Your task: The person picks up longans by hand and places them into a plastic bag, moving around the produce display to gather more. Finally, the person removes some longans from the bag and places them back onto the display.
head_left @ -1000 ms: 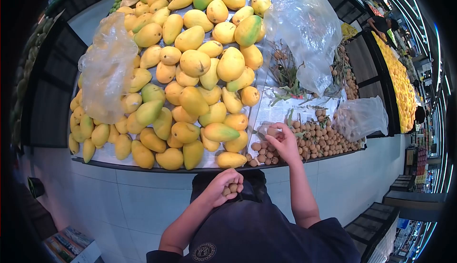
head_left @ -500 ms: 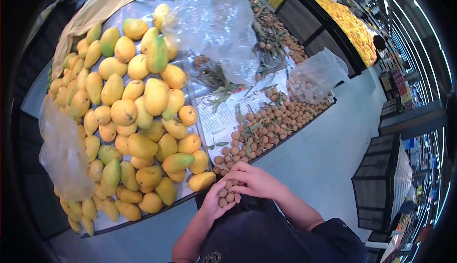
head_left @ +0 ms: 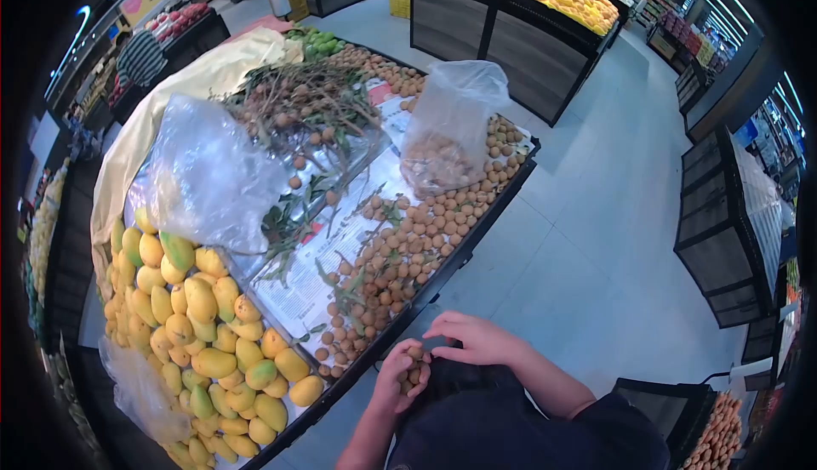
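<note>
My left hand is curled around several round brown longans, held in front of my body at the stand's edge. Just to its right is my right hand, fingers and thumb apart, with nothing seen in it. Beyond both hands, loose longans spread along the stand's edge over newspaper. A clear plastic bag with longans inside stands upright among them. Yellow and green mangoes are piled to the left of my hands.
Longan stems and leaves lie behind the newspaper, beside a crumpled plastic bag. The stand's black rim borders the tiled floor. Another stand holds yellow fruit. A person in stripes is at far left.
My view has swung along the stand toward the longans, and the mangoes now appear lower left. My right hand has drawn away from the longans in my left hand.
</note>
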Demonstrator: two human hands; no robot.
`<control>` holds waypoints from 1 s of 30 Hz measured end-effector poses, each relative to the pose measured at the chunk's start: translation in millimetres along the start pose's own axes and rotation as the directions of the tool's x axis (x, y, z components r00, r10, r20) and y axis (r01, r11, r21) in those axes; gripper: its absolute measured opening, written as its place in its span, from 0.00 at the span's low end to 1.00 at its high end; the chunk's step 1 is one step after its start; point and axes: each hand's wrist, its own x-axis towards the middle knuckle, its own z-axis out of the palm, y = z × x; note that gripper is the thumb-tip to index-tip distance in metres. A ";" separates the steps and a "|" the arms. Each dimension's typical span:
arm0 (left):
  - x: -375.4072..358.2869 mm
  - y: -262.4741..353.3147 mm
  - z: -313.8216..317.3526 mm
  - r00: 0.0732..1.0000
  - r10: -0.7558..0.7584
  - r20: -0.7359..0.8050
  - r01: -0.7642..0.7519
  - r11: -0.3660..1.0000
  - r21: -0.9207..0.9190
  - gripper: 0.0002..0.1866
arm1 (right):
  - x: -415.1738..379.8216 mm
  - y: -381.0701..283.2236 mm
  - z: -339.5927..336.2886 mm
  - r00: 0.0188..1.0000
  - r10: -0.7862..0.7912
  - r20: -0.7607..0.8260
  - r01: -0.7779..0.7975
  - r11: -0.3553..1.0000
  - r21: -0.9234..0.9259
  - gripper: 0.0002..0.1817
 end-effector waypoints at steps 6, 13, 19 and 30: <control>96.0 -22.5 86.3 0.984 0.158 0.083 -0.165 0.982 0.096 0.19 | -93.4 83.2 -88.0 0.956 0.031 -0.291 -0.062 0.993 -0.098 0.13; 203.1 84.0 208.8 0.766 0.525 0.372 -0.630 0.727 0.272 0.24 | -189.9 119.6 -151.1 0.852 0.303 -0.426 -0.292 0.952 0.093 0.12; 308.7 184.4 300.7 0.844 0.398 0.358 -0.481 0.268 0.835 0.22 | -204.9 147.8 -153.7 0.754 0.409 -0.515 -0.338 0.913 0.230 0.12; 450.1 179.5 254.8 0.906 -0.297 -0.303 -0.254 -0.952 0.174 0.18 | -107.7 168.9 -230.7 0.814 0.377 -0.441 -0.319 0.926 0.202 0.12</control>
